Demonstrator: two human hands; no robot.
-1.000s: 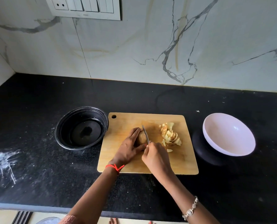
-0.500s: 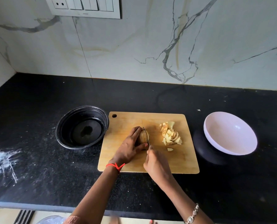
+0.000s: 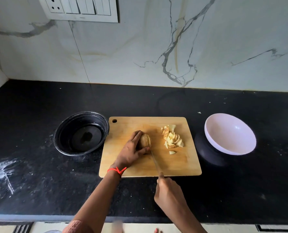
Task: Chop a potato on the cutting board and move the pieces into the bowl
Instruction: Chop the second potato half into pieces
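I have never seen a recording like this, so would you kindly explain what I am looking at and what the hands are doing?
There is no machine here. A person works with bare hands, and the single camera sits on their head, looking forward and down, so both arms enter from the bottom edge. On the black counter lies a wooden cutting board. The left hand holds a partly sliced potato steady on it. The right hand has a knife in its grip, with the tip close to the potato's near end. Cut pieces are heaped further right on the board. An empty white bowl sits to the right of the board, and a black bowl sits to the left.
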